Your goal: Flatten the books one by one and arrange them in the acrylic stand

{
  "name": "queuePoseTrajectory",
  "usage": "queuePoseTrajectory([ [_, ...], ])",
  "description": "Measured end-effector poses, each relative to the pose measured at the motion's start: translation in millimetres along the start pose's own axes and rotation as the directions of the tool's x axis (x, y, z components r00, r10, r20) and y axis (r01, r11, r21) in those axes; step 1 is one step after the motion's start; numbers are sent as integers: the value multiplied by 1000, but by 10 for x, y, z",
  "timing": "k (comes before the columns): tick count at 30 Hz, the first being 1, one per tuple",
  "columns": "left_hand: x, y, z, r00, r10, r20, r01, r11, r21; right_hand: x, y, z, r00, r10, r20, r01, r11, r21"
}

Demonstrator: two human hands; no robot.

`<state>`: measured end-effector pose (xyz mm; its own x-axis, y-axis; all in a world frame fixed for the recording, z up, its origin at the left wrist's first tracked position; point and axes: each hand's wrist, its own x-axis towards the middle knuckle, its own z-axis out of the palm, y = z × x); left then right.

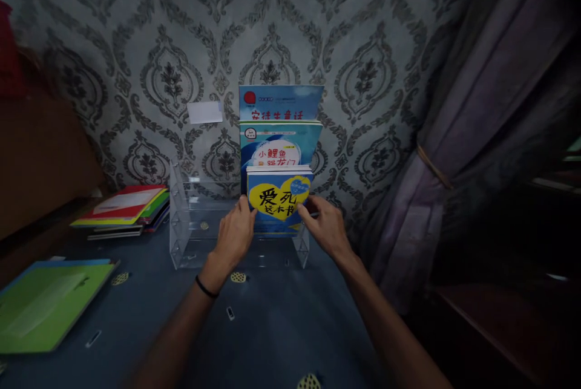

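Both hands grip a blue book (272,225) with a yellow heart on its cover, upright at the right side of a clear acrylic tiered rack (179,225). My left hand (236,228) closes on its left edge, with a dark band at the wrist. On the opposite edge is my right hand (325,222), thumb in front and fingers partly hidden behind. More pale page edges show just behind its top. Farther back stand a teal book (306,142) and a taller blue book (313,101), stepped upward on the rack.
Left of the rack lies a stack of books (124,202), red on top. A green book (49,301) lies nearer on the blue tablecloth (272,328). A white card (205,112) is by the patterned wall (272,32). A tied curtain (422,189) hangs right.
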<state>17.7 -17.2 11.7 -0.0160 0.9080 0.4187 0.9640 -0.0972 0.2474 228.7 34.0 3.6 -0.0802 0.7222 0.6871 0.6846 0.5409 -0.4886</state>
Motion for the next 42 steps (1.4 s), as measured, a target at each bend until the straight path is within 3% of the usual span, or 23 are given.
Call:
queuePoseTrajectory([
  [12,2,-68,34,1000,16,-15,-16,1000,-4,-11,10,-8,999,13,43,-9,995,-99],
  [18,11,-45,34,999,31,-36,-32,998,-45,-13,-48,-8,996,79,39,-73,986,-152],
  [26,21,-57,83,998,40,-43,-42,997,-60,-2,-54,-28,995,92,46,-88,993,-74],
  [32,16,-79,50,999,20,-39,-24,993,-113,30,-9,-121,991,62,118,-65,998,17],
  [38,50,-131,75,977,45,-209,-111,943,-315,41,-42,-19,999,32,-40,-26,990,136],
  [42,65,-134,81,970,83,-227,-165,912,-374,18,-45,131,991,75,-114,-43,964,261],
])
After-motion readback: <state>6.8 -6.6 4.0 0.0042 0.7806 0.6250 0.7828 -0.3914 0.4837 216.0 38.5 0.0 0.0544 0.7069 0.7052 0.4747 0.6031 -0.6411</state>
